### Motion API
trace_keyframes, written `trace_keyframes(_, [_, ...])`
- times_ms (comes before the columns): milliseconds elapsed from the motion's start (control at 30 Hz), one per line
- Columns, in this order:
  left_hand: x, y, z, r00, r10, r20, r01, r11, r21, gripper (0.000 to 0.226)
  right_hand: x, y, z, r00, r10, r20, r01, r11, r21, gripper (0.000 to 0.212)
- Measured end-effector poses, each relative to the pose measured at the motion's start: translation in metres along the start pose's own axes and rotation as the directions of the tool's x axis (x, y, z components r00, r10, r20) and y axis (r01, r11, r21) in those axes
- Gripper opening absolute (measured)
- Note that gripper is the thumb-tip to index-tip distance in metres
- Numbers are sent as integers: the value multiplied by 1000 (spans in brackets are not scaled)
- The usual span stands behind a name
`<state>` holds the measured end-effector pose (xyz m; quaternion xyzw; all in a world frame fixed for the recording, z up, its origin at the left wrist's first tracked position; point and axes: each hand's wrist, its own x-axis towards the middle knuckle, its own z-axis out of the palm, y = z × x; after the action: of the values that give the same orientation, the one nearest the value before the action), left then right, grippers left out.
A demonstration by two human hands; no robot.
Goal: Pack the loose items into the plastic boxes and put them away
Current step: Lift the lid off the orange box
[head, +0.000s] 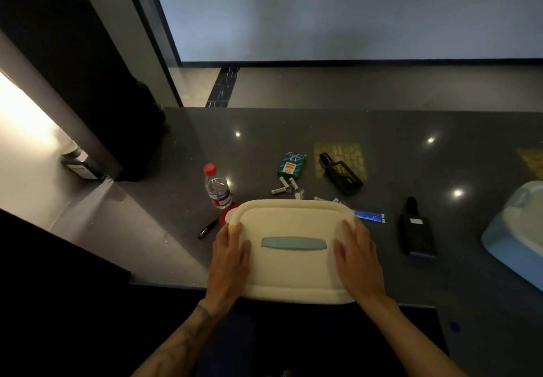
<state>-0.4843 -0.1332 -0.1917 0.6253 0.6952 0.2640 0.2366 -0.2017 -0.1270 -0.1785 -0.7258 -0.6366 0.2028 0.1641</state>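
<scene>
A cream plastic box lid [293,271] with a pale blue handle [293,243] lies at the front edge of the dark counter. My left hand [230,254] rests flat on its left end and my right hand [357,254] rests flat on its right end, fingers spread. Behind it lie loose items: a green packet [291,165], small white tubes [283,186], a blue sachet [369,217], two black luggage tags [342,173] [415,230], a black pen [208,228] and a red-capped water bottle [217,186]. The box under the lid is hidden.
A second box [517,235], light blue with a cream lid, sits at the counter's right edge. Something red [227,215] peeks out by the lid's far left corner. The dark counter [382,130] ends at a floor drop behind; a dark pillar stands on the left.
</scene>
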Motion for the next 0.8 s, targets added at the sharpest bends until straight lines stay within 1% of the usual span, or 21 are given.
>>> trace_keyframes(67, [4,-4,-3,999,-41,5,42,997,-64,49,1,1,-1,999,40,-20,-39,997,71,54])
trace_keyframes(133, [6,-7,-8,996,-88,31,91,987,-135,51,0,0,-2,991,130,-13,-126,979,161,54])
trace_keyframes(233, [6,-7,-13,998,-48,30,52,990,-131,53,-2,-1,-2,982,191,4,-187,955,230,51])
trace_keyframes(467, [5,-6,-14,995,29,93,-35,998,56,65,-3,-2,3,985,168,-50,-154,966,208,50])
trace_keyframes(533, [6,-6,-13,995,10,100,-14,999,39,65,-3,-1,5,982,179,-58,-163,964,209,50])
trace_keyframes(633, [5,-3,-14,993,-42,108,48,998,-52,71,-3,1,8,981,178,-74,-161,968,195,49])
trace_keyframes(700, [6,-5,-15,992,-100,80,111,983,-144,63,-2,2,8,981,176,-78,-160,971,181,50])
trace_keyframes(733, [8,-7,-15,990,-118,75,129,979,-161,58,-3,3,9,981,176,-79,-160,971,175,50])
trace_keyframes(800, [10,-10,-13,990,-116,81,125,985,-119,55,-1,3,10,980,181,-84,-166,973,163,50])
